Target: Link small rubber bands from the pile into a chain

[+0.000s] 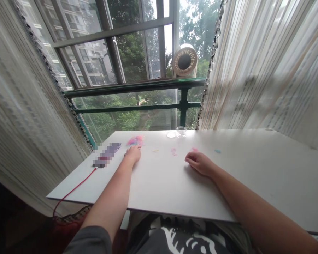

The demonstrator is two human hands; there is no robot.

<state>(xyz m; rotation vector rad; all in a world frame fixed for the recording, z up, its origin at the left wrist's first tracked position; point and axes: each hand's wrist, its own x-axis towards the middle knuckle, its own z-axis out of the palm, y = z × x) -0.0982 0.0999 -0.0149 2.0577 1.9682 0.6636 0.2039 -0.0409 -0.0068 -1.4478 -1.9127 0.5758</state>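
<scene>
The left hand [134, 153] is at a multicoloured pile of small pieces [135, 140] on the white tabletop [159, 187]; I cannot tell its grip. Rightward lie a yellow piece [155, 151], pale-pink pieces [174, 152], a pink cluster [195, 149] beside the loosely curled right hand [200, 164], contents hidden, and a teal piece [217, 151].

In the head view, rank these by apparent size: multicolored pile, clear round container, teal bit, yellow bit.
1. Multicolored pile
2. Clear round container
3. Teal bit and yellow bit: too alike to rank
</scene>
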